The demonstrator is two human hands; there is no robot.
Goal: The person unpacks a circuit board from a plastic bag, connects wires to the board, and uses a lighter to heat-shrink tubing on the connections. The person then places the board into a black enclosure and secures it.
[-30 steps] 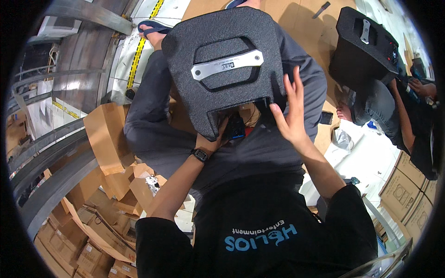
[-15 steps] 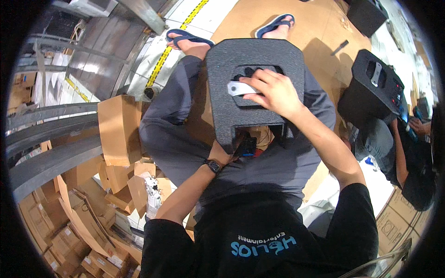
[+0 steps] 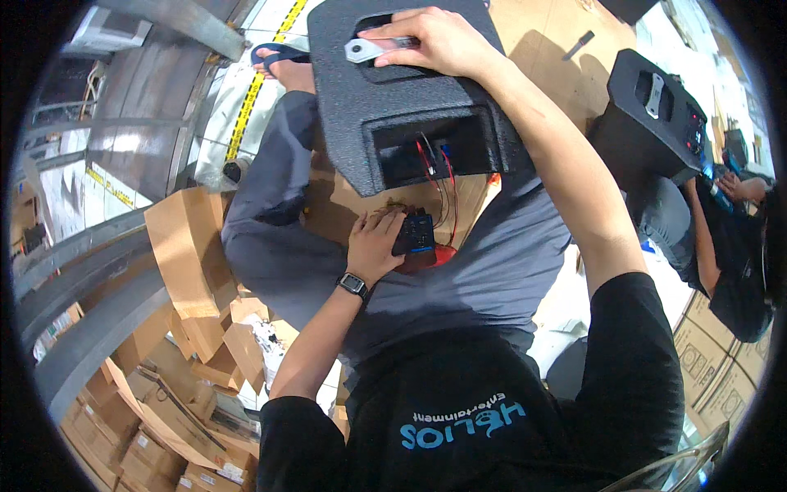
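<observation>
A black textured speaker cabinet (image 3: 344, 107) stands tilted between my legs, its rectangular opening (image 3: 398, 152) facing me. My right hand (image 3: 449, 45) is closed around the silver carry handle (image 3: 358, 51) in the recess on its top. Red and dark wires (image 3: 449, 176) run out of the opening toward a black electronic panel (image 3: 420, 232) with small knobs or sockets and a blue edge. My left hand (image 3: 373, 246), with a watch on the wrist, grips that panel by its left side, close to my lap. Something red (image 3: 443, 256) shows just beneath the panel.
A similar black speaker (image 3: 656, 123) with red lights stands at the right, beside another person (image 3: 721, 246). Cardboard (image 3: 525, 33) covers the floor ahead, with a small dark tool (image 3: 579, 45) on it. Open cartons (image 3: 188, 254) and metal rails (image 3: 98, 283) are at the left.
My right hand has tipped and shifted the cabinet away from me, so its opening and wires now show. My left hand and the panel have come into clear view below it.
</observation>
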